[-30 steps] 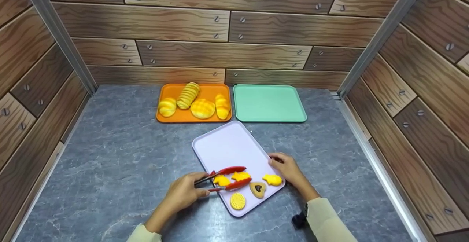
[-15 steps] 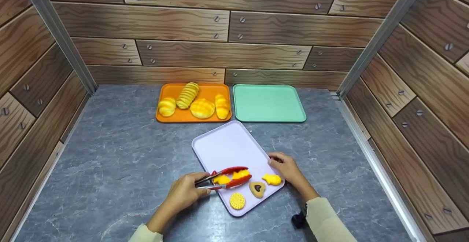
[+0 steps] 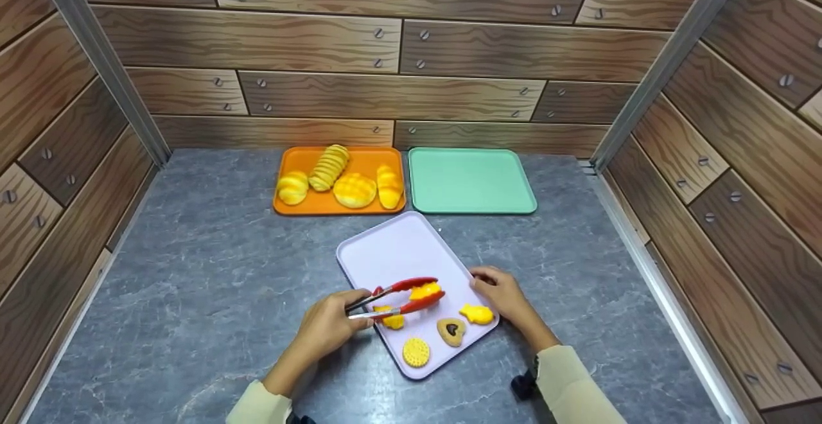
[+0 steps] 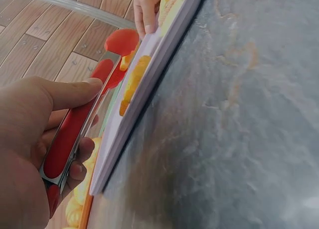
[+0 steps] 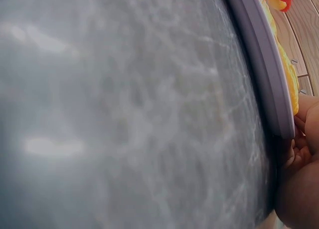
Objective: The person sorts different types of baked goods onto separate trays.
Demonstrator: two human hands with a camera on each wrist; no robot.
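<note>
Red-tipped tongs [image 3: 411,304] holding a yellow fish [image 3: 424,291] over a lilac tray [image 3: 404,250]

Head view, with both wrist views for detail. The left hand [image 3: 329,324] is closed about the handles of the tongs, its thumb along one arm and its fingers curled round the other. The tongs are drawn together on the yellow fish, which sits between their tips above the middle of the lilac tray. A second fish [image 3: 392,322] lies on the tray by its left edge, partly covered by the lower arm of the tongs. The right hand [image 3: 504,293] grips the tray's right edge, thumb on the rim and fingers curled at the side. Just beside it lies a third fish [image 3: 477,313]; along the near end follow a heart biscuit [image 3: 451,332] with a brown centre and a round biscuit [image 3: 416,352]. The lilac tray stands obliquely on a grey marbled table [image 3: 192,282]. Beyond it, an orange tray [image 3: 376,159] carries a roll [image 3: 293,187], a ridged loaf [image 3: 329,167], a bun [image 3: 355,190] and a croissant [image 3: 389,186]. Just to its right is a green tray [image 3: 472,181]. Plank-patterned walls [image 3: 321,45] border the table at the back and sides.
</note>
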